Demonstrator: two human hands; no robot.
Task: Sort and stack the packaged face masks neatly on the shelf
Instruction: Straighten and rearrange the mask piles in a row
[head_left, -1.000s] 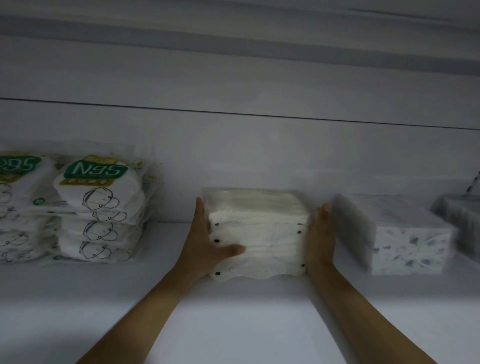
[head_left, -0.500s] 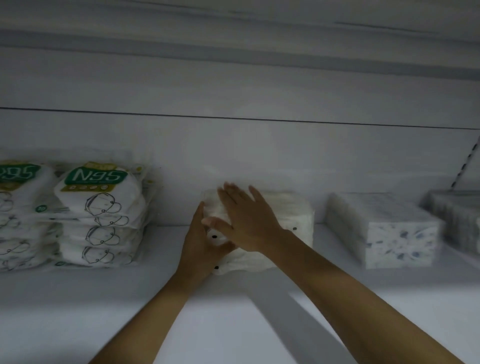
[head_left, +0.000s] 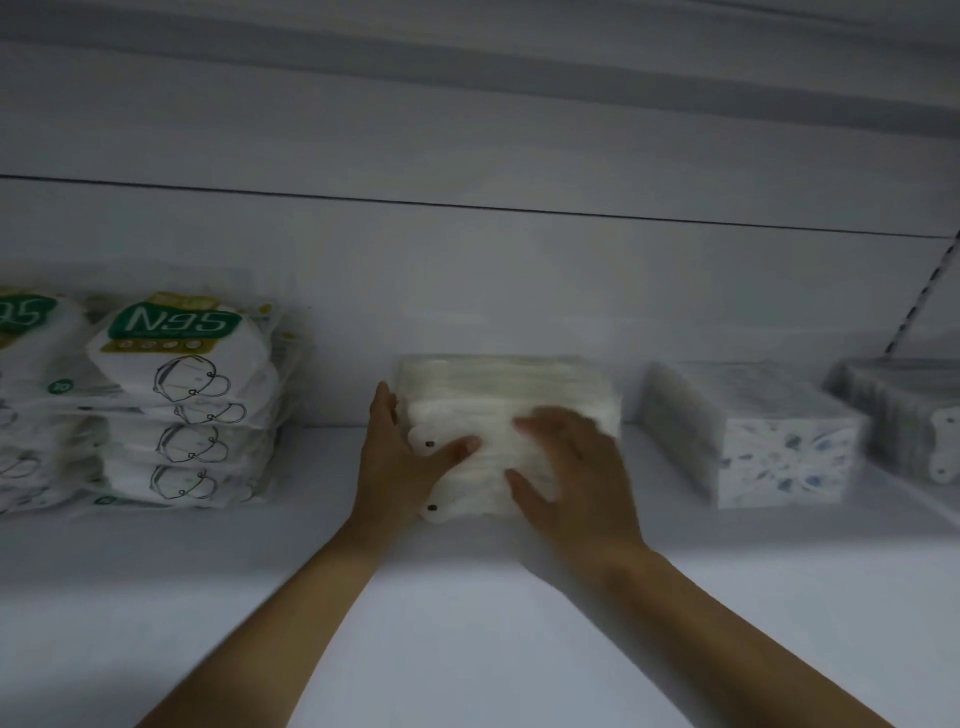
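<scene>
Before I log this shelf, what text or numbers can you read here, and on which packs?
"N95": green label on top of the N95 stack.
"95", cut off by the frame edge: leftmost stack.
"10", probably: small green badge beside that label.
Gold strip under the label: too small to read.
White pack, patterned pack: no text visible.

1. The single head-worn camera is looking forward and slightly down onto the flat white shelf, squarely facing the pale back panel.
2. It is sitting close, within arm's reach: the left hand and right hand are filling mid-frame.
3. Its wide lens is spanning from the green-labelled N95 mask packs at left to the grey clear-wrapped packs at the right edge.
</scene>
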